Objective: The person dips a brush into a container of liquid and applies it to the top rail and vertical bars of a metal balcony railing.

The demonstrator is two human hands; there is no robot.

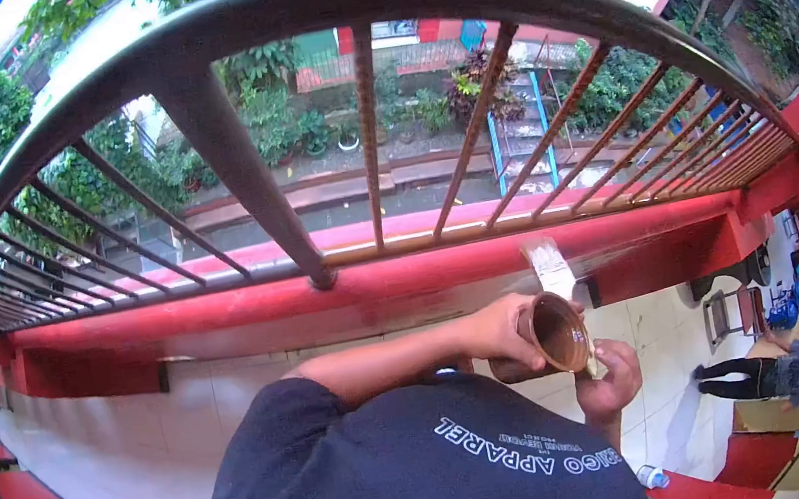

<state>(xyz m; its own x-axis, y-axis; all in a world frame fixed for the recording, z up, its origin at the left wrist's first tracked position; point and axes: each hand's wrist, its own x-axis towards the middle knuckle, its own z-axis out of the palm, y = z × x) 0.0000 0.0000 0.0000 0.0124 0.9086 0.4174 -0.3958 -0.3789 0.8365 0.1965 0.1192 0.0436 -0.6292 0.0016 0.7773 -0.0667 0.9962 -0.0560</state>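
Observation:
A brown, round-mouthed cup (560, 332) is tilted with its opening toward the camera. My left hand (506, 329) is wrapped round its left side. At the cup's lower right rim, my right hand (614, 379) is closed, fingertips against a small pale yellowish piece that I cannot make out. A flat brush (551, 268) with whitish bristles points up over the red ledge from just above the cup. Its lower part is hidden behind the cup, so which hand bears it is unclear.
A dark metal railing (368, 142) with rusty bars stands on a red ledge (403, 277) ahead. Plants and a blue ladder (545, 129) lie beyond it. On the right are another person (789, 374), a chair (718, 317) and a white bottle with a blue cap (652, 477).

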